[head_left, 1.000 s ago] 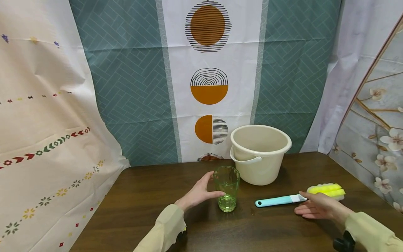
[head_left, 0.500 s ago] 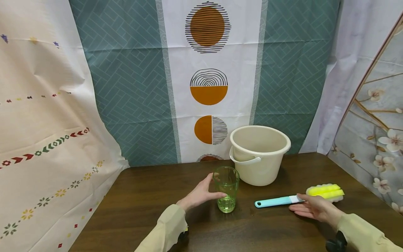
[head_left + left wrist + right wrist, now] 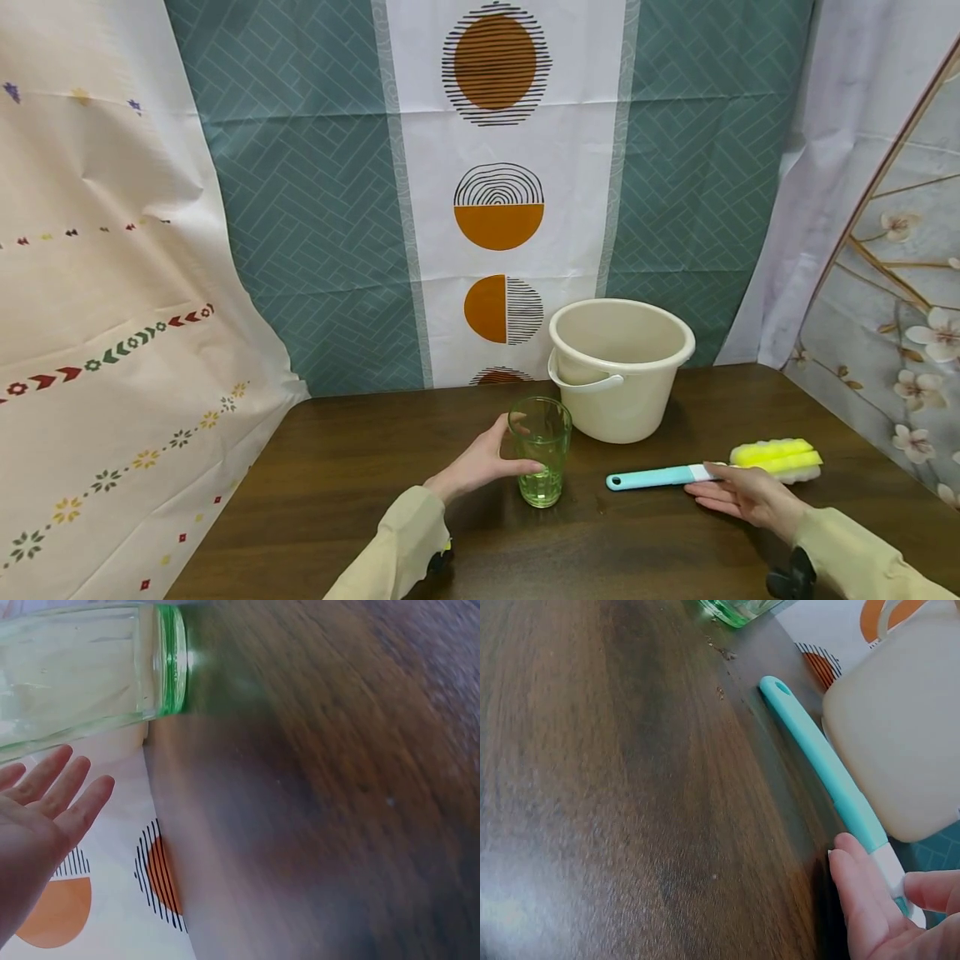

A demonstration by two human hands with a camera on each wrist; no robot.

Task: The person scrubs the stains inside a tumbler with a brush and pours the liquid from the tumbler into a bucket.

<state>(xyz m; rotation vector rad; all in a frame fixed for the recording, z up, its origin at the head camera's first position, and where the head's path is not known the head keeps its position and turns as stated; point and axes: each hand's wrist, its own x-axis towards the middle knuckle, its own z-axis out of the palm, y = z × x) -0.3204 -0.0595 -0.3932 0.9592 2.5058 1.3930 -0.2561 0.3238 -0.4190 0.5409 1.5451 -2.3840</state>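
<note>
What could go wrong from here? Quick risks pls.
1. Left hand has lower fingers spread off the glass; a light hold might let it tip.
2. Right hand pinches the brush near its white neck; the handle, pointing glassward, could swivel.
3. Bucket stands close behind the glass; lifting could clip it.

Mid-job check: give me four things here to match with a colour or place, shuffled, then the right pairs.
1. glass
2. bucket
3. brush
4. right hand

A. at the brush's white neck
B. turquoise, white and yellow
C. green, upright, at the left hand
D. cream, farther back than glass and brush

Pairs: 1-C; 2-D; 3-B; 4-A
</note>
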